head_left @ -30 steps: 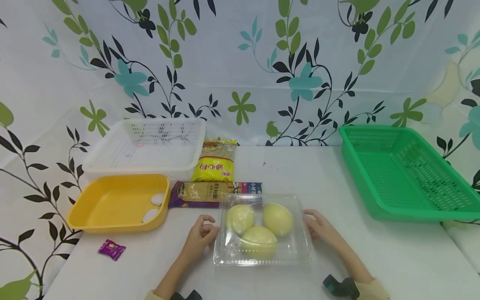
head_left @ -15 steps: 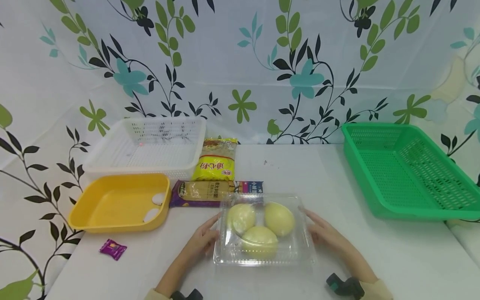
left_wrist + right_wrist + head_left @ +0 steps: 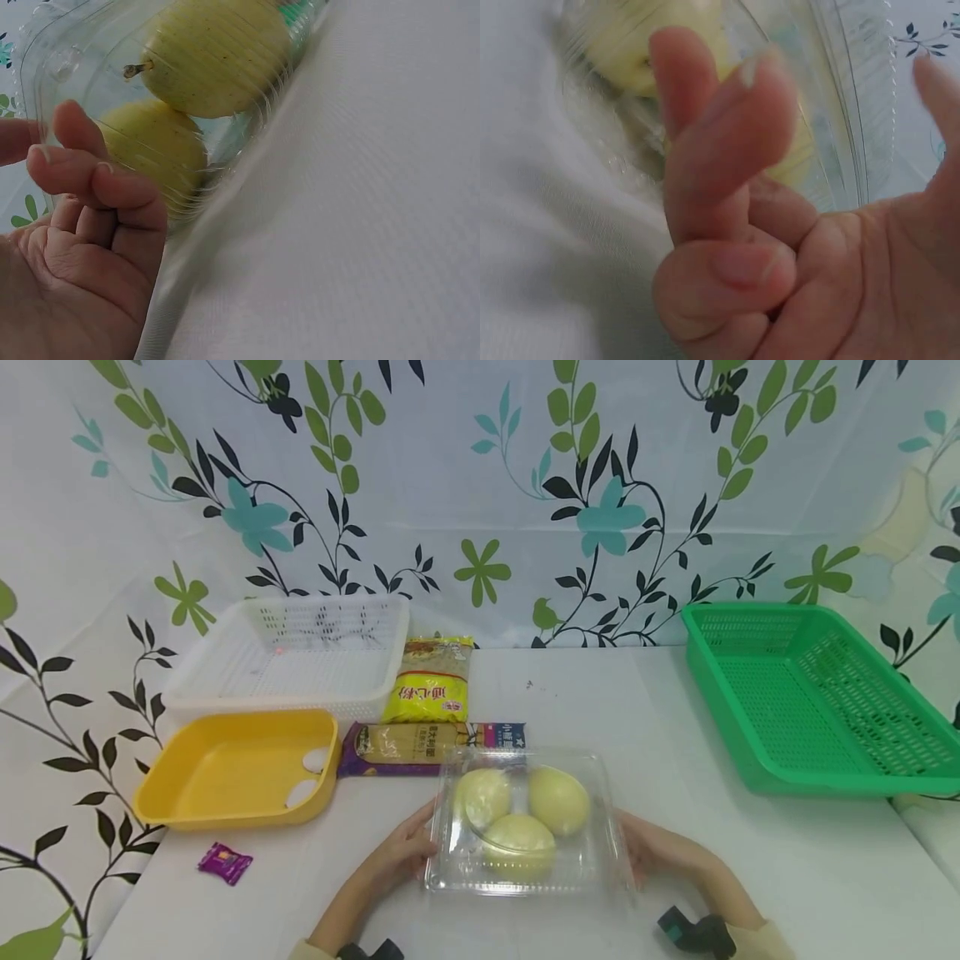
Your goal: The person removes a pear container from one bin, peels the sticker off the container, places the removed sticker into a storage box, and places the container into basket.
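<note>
A clear plastic clamshell box (image 3: 592, 872) holding three round yellow pears (image 3: 558, 800) lies at the front middle of the table. My left hand (image 3: 401, 852) holds its left side. In the left wrist view, the thumb reaches the rim and the fingers curl beside the ribbed wall; a pear (image 3: 217, 56) shows its stem through the plastic. My right hand (image 3: 663, 852) is against the box's right side, partly behind the clear edge. The right wrist view is blurred: the fingers (image 3: 727, 135) are bent, the thumb stands apart, and contact is unclear.
Behind the box lie a spaghetti packet (image 3: 408, 743) and a yellow macaroni bag (image 3: 431, 685). At left are a white basket (image 3: 322, 668), a yellow tray (image 3: 217, 768) with two white oval things, and a purple wrapped candy (image 3: 225, 863). A green basket (image 3: 795, 710) stands at right.
My left fingers have closed in against the box's left side. My right hand has slid toward me along the right side. The box stays in nearly the same place.
</note>
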Demonstrator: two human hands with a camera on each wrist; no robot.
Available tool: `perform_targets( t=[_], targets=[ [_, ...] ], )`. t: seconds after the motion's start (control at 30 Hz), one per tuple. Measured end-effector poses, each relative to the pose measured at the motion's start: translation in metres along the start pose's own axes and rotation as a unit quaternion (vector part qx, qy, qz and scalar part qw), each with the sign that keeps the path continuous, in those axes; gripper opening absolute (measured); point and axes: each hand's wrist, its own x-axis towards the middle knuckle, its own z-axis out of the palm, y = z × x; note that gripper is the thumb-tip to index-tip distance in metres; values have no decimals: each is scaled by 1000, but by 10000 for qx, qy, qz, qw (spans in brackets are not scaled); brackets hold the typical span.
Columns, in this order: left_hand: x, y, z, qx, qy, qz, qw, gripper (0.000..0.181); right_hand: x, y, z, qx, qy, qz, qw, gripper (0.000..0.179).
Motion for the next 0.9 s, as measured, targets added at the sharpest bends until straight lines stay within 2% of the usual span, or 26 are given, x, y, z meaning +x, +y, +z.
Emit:
perform_targets(
  t=[0.07,0.17,0.27,0.37,0.67,0.9],
  targets=[
    [0,-1,0,-61,-70,27,10000,71,-3,0,2,-112,-21,-133,9998,59],
    [0,-2,0,-110,-161,143,9997,71,-6,-2,5,-302,260,-285,9988,61],
    [0,-2,0,-122,-232,295,9992,71,-7,-4,9,-293,525,-435,9972,62],
    [0,-2,0,-158,-279,384,9987,71,-7,-6,11,-277,606,-613,9959,59],
    [1,-2,1,-296,-393,477,9976,72,-8,-14,16,-452,905,-573,9932,61],
    [1,-1,3,-260,-362,575,9973,70,-5,-13,17,-337,956,-810,9915,60]
  ],
)
